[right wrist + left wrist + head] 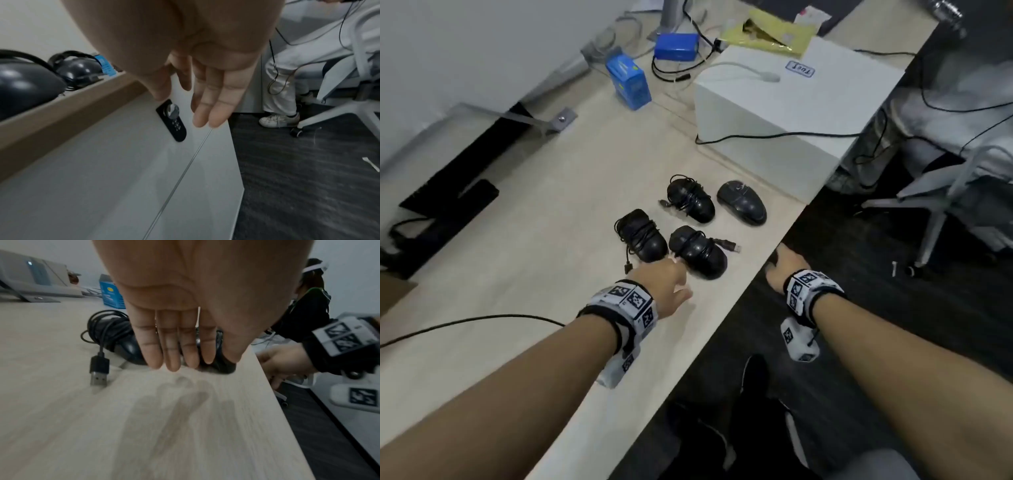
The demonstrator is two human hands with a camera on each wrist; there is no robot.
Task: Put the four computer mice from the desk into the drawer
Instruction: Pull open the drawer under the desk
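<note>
Black and glossy, four plastic computer mice [690, 222] sit clustered near the right edge of the pale wood-grain counter [524, 240] (three wrapped in their own cords). The left hand [666, 284] hovers just beside the nearest pair, fingers straight and together, holding nothing. The right hand [205, 91] hangs below the counter edge, fingers loosely extended, near the white drawer front [115, 170] and its black lock plate [173, 121].
</note>
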